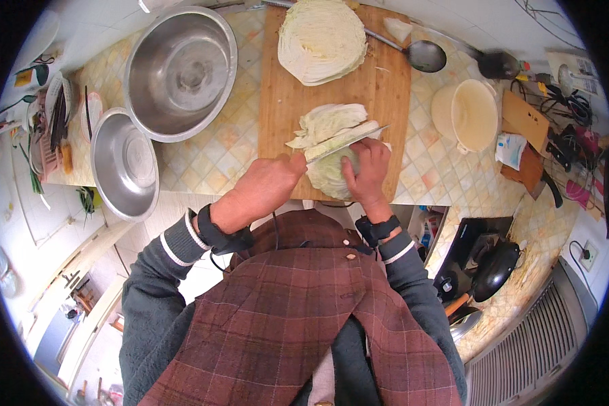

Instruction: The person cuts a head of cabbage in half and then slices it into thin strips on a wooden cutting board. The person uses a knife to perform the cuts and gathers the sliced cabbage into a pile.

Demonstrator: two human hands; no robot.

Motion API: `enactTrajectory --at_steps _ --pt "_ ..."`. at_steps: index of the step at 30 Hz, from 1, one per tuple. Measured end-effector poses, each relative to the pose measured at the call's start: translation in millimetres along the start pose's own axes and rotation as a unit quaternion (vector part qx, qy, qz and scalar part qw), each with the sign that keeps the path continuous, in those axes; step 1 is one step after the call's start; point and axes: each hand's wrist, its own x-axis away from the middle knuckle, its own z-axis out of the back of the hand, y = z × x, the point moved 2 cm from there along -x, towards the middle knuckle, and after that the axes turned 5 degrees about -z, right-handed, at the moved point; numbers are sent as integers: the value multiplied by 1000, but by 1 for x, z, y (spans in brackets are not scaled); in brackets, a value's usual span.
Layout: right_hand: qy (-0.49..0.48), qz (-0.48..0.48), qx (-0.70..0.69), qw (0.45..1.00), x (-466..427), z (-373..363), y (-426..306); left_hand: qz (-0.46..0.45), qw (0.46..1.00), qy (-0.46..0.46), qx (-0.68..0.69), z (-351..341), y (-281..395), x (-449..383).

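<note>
My left hand [276,183] grips the handle of a kitchen knife [342,144], and its blade slants up to the right across a piece of cabbage. Under the fingers of my right hand [371,165] is the near part of this cabbage piece [330,177], pressed against the wooden cutting board [279,122]. Just beyond the blade lie cut cabbage slices [330,122]. Farther up the board rests a large cabbage portion [322,43], its layered cut face upward. My left fist hides the knife handle.
Left stand a large steel basin [182,76] and a smaller one [127,162] that overhangs the counter edge. A ladle [425,56] lies across the board's far right. Right are a cream plastic container [474,116], a black-handled knife [550,188] and a wok [497,271] on the stove.
</note>
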Motion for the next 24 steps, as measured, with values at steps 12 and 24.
enactTrajectory --at_steps 12,24 --pt "11 8 -3 1000 -3 -1 1 -73 996 45 -6 -13 6 -51" --pt "17 22 1 1000 -2 -3 0 -59 998 26 -25 -15 3 -47"
